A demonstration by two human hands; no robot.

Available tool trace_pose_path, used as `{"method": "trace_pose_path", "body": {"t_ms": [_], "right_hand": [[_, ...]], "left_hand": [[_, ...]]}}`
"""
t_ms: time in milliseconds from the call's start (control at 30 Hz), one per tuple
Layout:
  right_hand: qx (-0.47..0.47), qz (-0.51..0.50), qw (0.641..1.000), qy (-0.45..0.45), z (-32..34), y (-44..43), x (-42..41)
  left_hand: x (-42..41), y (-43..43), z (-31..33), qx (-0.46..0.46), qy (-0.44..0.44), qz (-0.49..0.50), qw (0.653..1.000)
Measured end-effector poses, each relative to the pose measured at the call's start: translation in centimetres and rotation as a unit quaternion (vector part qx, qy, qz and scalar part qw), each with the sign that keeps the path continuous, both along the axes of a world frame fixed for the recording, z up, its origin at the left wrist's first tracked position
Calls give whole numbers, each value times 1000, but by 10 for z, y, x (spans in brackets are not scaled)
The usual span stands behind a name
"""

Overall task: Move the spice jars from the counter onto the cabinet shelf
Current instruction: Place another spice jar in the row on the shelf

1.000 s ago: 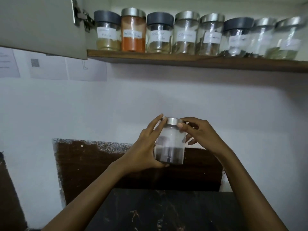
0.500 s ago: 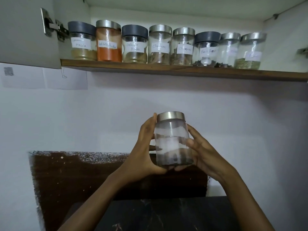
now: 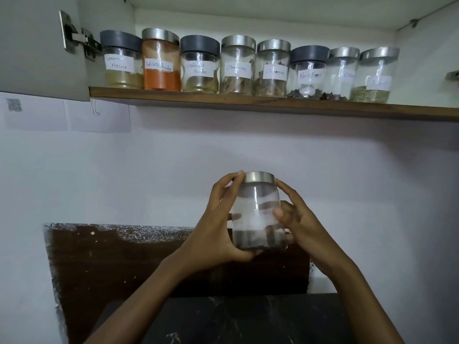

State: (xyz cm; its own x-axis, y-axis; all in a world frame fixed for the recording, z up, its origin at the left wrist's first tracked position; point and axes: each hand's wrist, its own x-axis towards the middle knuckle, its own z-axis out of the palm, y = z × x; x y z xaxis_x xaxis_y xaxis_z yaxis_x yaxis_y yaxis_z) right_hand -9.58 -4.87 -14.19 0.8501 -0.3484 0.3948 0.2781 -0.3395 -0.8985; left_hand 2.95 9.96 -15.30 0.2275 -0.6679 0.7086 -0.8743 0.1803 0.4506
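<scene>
I hold a clear glass spice jar (image 3: 258, 214) with a silver lid and dark contents at its bottom, upright, in mid-air below the shelf. My left hand (image 3: 218, 224) wraps its left side, thumb under the base. My right hand (image 3: 295, 219) grips the right side, thumb on the front. The wooden cabinet shelf (image 3: 273, 105) above carries a row of several labelled jars, from the garam masala jar (image 3: 120, 63) at the left to a silver-lidded jar (image 3: 373, 75) at the right. Shelf space shows to the right of that last jar.
The open cabinet door (image 3: 37, 45) with its hinge hangs at upper left. The black counter (image 3: 248, 319) lies below my arms. Behind it are a dark brown wall patch (image 3: 124, 256) and papers (image 3: 67, 115) taped to the white wall.
The jar stays in both hands at about the same height. My right thumb has moved onto the jar's front and my view has shifted slightly, with the shelf a little lower in frame.
</scene>
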Motion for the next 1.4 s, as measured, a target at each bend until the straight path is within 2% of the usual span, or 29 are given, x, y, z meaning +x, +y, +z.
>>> {"method": "trace_pose_path", "body": {"t_ms": [167, 267, 467, 567, 633, 800, 900, 1033, 1200, 1300, 1400], "right_hand": [[71, 92, 993, -2, -2, -5, 1], [68, 82, 994, -10, -3, -6, 2], [14, -12, 1000, -17, 0, -6, 3], [-46, -52, 998, -8, 3, -1, 3], [-95, -53, 994, -1, 5, -1, -1], [-133, 97, 985, 60, 7, -15, -17], [-162, 107, 978, 73, 9, -15, -18], [-220, 62, 972, 45, 9, -12, -18], [-292, 12, 955, 50, 10, -1, -18], [-333, -13, 942, 43, 8, 4, -16], [-316, -4, 948, 45, 11, 1, -20]], "left_hand": [[-4, 3, -5, 0, 52, -28, 998], [-1, 6, -5, 39, 47, -37, 997], [0, 7, 0, 62, -16, -13, 998], [1, 5, 3, 68, -24, 3, 997], [3, 5, 4, 61, 6, -4, 998], [3, 13, -2, 28, 134, -80, 987], [3, 13, -6, 32, 187, -127, 974], [6, 14, -5, 90, 179, -123, 972], [6, 15, 6, 151, 156, -115, 969], [1, 12, 11, 145, 150, -110, 972], [-1, 12, 10, 112, 185, -137, 967]]}}
